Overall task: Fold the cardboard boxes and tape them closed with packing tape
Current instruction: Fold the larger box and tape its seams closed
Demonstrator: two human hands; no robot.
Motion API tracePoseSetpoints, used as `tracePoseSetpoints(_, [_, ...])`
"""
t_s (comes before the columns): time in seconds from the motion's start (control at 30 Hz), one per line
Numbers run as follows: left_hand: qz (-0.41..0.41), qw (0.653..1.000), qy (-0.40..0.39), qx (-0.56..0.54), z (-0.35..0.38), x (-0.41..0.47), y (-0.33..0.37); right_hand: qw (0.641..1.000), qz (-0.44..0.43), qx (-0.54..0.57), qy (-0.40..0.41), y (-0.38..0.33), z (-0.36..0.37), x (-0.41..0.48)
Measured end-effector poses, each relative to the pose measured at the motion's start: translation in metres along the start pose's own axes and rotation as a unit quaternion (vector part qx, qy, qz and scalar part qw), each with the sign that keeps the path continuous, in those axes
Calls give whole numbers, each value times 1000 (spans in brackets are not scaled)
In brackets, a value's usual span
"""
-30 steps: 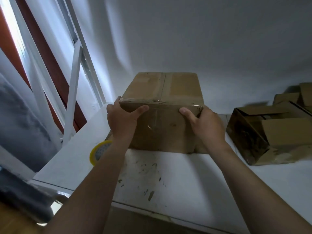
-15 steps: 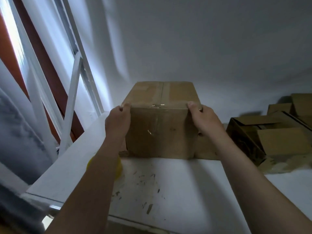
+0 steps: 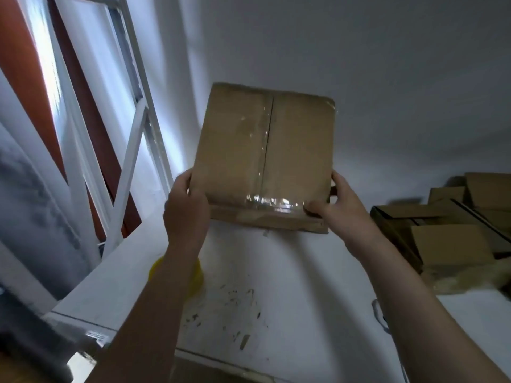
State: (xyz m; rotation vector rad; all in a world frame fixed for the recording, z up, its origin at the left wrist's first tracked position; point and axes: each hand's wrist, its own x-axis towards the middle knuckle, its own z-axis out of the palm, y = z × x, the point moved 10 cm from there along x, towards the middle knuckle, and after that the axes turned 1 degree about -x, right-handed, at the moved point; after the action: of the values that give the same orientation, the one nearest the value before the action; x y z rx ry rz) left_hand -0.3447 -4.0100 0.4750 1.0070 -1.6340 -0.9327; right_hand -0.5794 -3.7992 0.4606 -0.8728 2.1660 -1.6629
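Your left hand (image 3: 185, 211) and right hand (image 3: 340, 208) grip box (image 3: 265, 158) by lower side edges, held above table (image 3: 276, 286) far edge, taped seam facing you, likely for seam inspection. Yellow tape roll (image 3: 198, 276) lies near left edge.

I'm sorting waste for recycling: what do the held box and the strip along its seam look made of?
Box: matte brown cardboard, judging by its dull surface and creased edges. Strip: probably clear plastic packing tape; it glints glossy over the seam and lower edge.

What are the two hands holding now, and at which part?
The left hand and right hand grip the taped brown cardboard box at its lower left and lower right corners.
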Motion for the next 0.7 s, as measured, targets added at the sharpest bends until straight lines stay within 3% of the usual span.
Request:
tracePoseSetpoints(0.2, [-94, 986, -133, 26, 23, -45, -57, 991, 94, -75, -55, 39, 7, -29])
tracePoseSetpoints(0.27, [-111, 985, -129, 0, 20, -44, -58, 989, 108, -74, -73, 38, 3, -32])
tracePoseSetpoints(0.47, [-66, 989, -114, -68, 14, -44, -28, 993, 100, -3, -68, 17, 0, -38])
tracePoseSetpoints(0.6, [-77, 992, -94, -37, 11, -42, -22, 995, 104, 1, 0, 10, -3, -37])
tracePoseSetpoints(0.7, [-88, 988, -93, -91, 12, -44, -22, 997, 57, 35, 44, -2, -18, -32])
